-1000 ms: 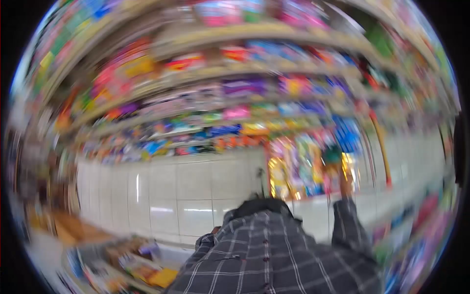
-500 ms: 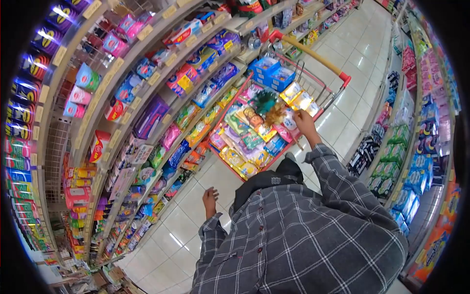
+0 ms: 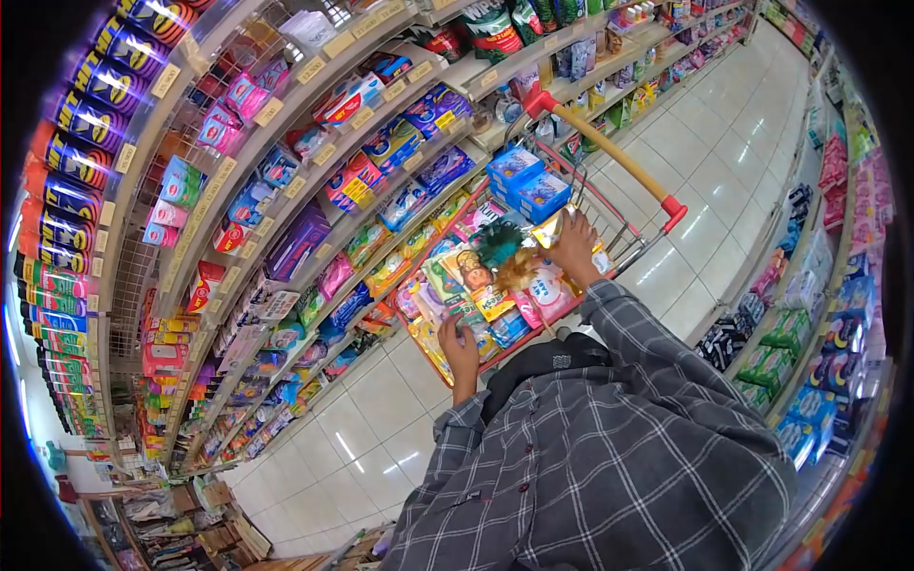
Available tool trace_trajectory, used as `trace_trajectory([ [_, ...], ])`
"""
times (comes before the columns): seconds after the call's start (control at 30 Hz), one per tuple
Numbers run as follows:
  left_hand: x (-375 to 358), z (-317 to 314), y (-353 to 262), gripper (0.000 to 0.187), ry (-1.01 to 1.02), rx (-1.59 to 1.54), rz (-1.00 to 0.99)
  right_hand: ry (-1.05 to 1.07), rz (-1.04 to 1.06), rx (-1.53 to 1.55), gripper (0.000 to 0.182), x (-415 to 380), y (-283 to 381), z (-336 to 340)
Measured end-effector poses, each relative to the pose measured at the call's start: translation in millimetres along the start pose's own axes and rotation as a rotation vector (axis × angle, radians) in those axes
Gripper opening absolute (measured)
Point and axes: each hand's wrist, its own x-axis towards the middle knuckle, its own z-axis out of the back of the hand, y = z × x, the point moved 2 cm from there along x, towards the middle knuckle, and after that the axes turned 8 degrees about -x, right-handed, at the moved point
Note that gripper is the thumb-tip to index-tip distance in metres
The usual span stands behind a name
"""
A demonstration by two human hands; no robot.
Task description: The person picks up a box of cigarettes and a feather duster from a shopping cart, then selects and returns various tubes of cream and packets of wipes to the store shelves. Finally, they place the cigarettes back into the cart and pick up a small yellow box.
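Observation:
A shopping cart (image 3: 447,378) with a red rim is piled with packaged goods. My right hand (image 3: 573,249) lies palm down over a yellow-and-white pack (image 3: 545,231) on the cart's right side, fingers spread and partly hiding it. Just below that hand is a pink-and-white pack (image 3: 552,290); to its left are tufts in dark green (image 3: 500,244) and tan (image 3: 517,270). Two blue boxes (image 3: 541,195) stand at the cart's far end. My left hand (image 3: 461,352) hovers at the near left corner of the cart, fingers apart and holding nothing.
The cart's yellow handle (image 3: 619,152) with red ends points to the far right. Tall shelves (image 3: 314,190) full of packets and cans curve along the left. Lower shelves (image 3: 762,352) line the right side. White floor tiles (image 3: 685,276) run between them.
My left hand has moved up and right, from over the floor to the cart's near corner. My right hand has spread its fingers over the packs, and the view has shifted slightly.

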Motion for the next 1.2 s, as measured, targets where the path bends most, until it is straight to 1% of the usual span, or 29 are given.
trace_trajectory([
  [0.03, -11, 0, 1, 0.026, 0.001, 0.036, -0.012, 0.042, -0.005, -0.027, 0.114, -1, 2, 3],
  [0.07, -21, 1, 6, 0.027, 0.005, 0.069, -0.021, 0.033, 0.012, -0.017, 0.12, 2, 0, -3],
  [0.1, -34, 3, 9, 0.027, 0.009, 0.104, -0.026, 0.039, -0.002, -0.015, 0.12, 3, 0, -1],
  [0.17, -54, 14, 12, 0.028, -0.042, 0.107, 0.083, 0.015, -0.02, -0.03, 0.118, 4, 2, -3],
  [0.23, -74, 28, 10, 0.028, -0.076, 0.143, 0.177, -0.059, -0.022, -0.005, 0.118, 5, 5, -6],
  [0.27, -87, 33, 9, 0.027, -0.093, 0.159, 0.2, -0.017, -0.047, 0.018, 0.117, 6, 5, -6],
  [0.3, -102, 40, 11, 0.027, -0.089, 0.189, 0.221, -0.043, -0.054, 0.086, 0.112, 6, 4, -4],
  [0.37, -120, 44, 16, 0.026, -0.087, 0.229, 0.237, -0.033, -0.07, 0.064, 0.108, 15, 1, -6],
  [0.47, -141, 46, 15, 0.025, -0.081, 0.205, 0.285, -0.02, -0.052, 0.063, 0.106, 21, -3, -3],
  [0.5, -144, 46, 12, 0.025, -0.077, 0.191, 0.308, -0.015, -0.055, 0.079, 0.107, 23, -5, -2],
  [0.63, -141, 42, 16, 0.024, -0.071, 0.176, 0.277, 0.027, -0.059, 0.191, 0.106, 23, -12, 0],
  [0.73, -119, 39, -5, 0.024, -0.021, 0.2, 0.283, 0.108, -0.058, 0.314, 0.104, 24, -17, 9],
  [0.8, -108, 39, -10, 0.023, -0.019, 0.224, 0.256, 0.084, -0.022, 0.38, 0.105, 23, -21, 9],
  [0.9, -84, 33, -27, 0.021, -0.06, 0.041, 0.316, 0.079, -0.013, 0.437, 0.104, 18, -19, 22],
  [0.97, -60, 28, -37, 0.024, 0.035, -0.114, 0.39, 0.079, 0.005, 0.481, 0.103, 10, -18, 27],
  [1.03, -36, 20, -41, 0.028, 0.132, -0.307, 0.449, 0.073, 0.072, 0.529, 0.099, 3, -11, 31],
  [1.1, -7, 6, -66, 0.037, 0.202, -0.43, 0.561, 0.102, 0.149, 0.571, 0.098, -5, 2, 48],
  [1.13, 5, 0, -79, 0.042, 0.239, -0.491, 0.616, 0.084, 0.205, 0.582, 0.095, -11, 11, 55],
  [1.2, 21, -15, -98, 0.053, 0.291, -0.735, 0.767, 0.126, 0.352, 0.636, 0.096, -23, 30, 64],
])
